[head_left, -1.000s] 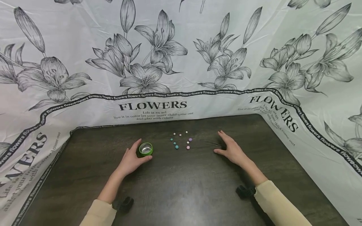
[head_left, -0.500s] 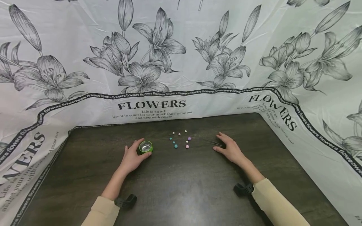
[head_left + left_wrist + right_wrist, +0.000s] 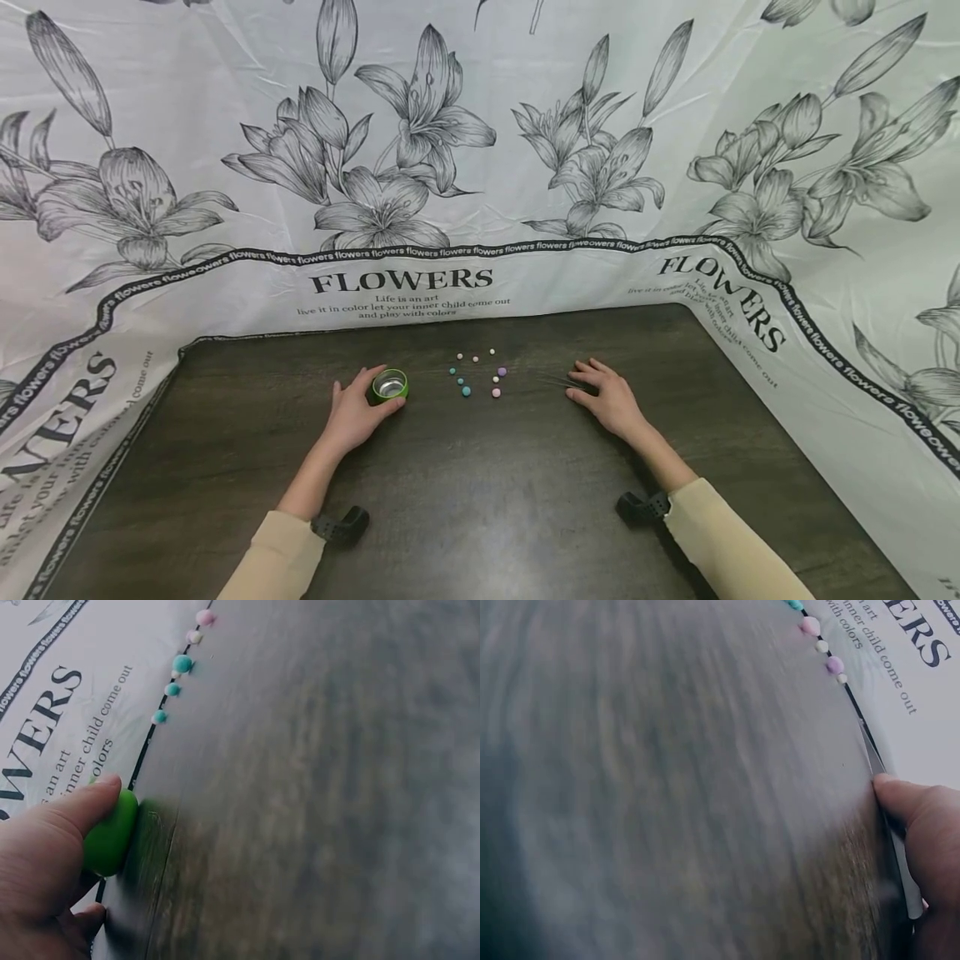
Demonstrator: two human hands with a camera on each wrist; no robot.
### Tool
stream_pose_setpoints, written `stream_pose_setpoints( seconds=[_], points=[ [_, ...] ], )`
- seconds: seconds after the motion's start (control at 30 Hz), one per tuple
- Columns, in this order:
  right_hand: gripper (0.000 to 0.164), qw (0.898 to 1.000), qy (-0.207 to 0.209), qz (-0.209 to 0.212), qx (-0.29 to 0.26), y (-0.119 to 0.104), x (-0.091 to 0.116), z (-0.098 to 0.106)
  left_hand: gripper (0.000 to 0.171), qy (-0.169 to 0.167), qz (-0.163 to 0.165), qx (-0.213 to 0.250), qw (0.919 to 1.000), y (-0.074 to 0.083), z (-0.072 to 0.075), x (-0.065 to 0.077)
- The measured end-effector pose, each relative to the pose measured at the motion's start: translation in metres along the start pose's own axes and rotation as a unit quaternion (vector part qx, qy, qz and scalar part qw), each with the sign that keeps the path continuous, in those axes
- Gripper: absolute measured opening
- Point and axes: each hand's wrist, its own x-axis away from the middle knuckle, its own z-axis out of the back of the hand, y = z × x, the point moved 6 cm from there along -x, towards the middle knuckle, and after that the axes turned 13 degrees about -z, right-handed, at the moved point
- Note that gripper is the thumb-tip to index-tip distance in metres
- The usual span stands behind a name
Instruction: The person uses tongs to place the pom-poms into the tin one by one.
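Note:
My left hand [image 3: 356,417] grips a small green cup [image 3: 391,387] with a shiny metal inside, thumb at its near side and fingers behind. In the left wrist view the thumb presses the green outer wall [image 3: 112,836]. On the right, my right hand [image 3: 611,402] pinches thin metal tweezers [image 3: 557,380], their points towards the middle of the table. The right wrist view shows the thumb on the tweezers [image 3: 871,752]; the other fingers are mostly hidden. Between the hands lie several small balls, among them a blue ball [image 3: 467,391], a pink ball [image 3: 496,392] and a purple ball [image 3: 502,372].
The dark wood-grain table [image 3: 480,492] reaches back to a white cloth [image 3: 525,287] printed with flowers and lettering, which also rises at both sides. A black band with a camera [image 3: 342,526] sits on the left wrist, another camera [image 3: 642,507] on the right.
The left thumb and fingers have closed in on the green cup, which has shifted slightly away and to the right. The right fingers have drawn together on the tweezers. The balls lie as before.

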Motion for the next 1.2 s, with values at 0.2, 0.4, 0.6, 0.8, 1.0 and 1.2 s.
stream_pose_setpoints(
  seconds=[0.2, 0.4, 0.6, 0.8, 1.0, 1.2],
  points=[
    [0.034, 1.0, 0.018, -0.007, -0.024, 0.0013, -0.0007, 0.0002, 0.075, 0.001, -0.003, -0.011, 0.9999, -0.0003, -0.0008, -0.0039],
    [0.027, 0.999, 0.032, -0.004, -0.033, 0.0005, -0.0004, 0.0024, 0.074, 0.01, -0.014, -0.02, 0.9996, 0.0001, -0.0016, -0.0046],
    [0.025, 0.999, 0.029, -0.008, -0.026, 0.0009, -0.001, 0.0008, 0.074, 0.01, -0.012, -0.026, 0.9995, -0.0017, -0.0028, -0.004],
    [0.027, 0.997, 0.048, -0.005, -0.06, -0.001, 0.0016, 0.003, 0.075, 0.006, -0.01, -0.029, 0.9995, -0.0038, -0.0039, -0.0043],
    [0.025, 0.994, 0.066, -0.013, -0.087, -0.0015, 0.0045, 0.005, 0.076, -0.003, -0.004, -0.022, 0.9998, -0.006, -0.0057, -0.0043],
    [0.021, 0.99, 0.074, -0.006, -0.119, -0.0068, 0.004, 0.0072, 0.076, -0.011, 0.005, -0.024, 0.9996, -0.0063, -0.0046, -0.0049]
  ],
)
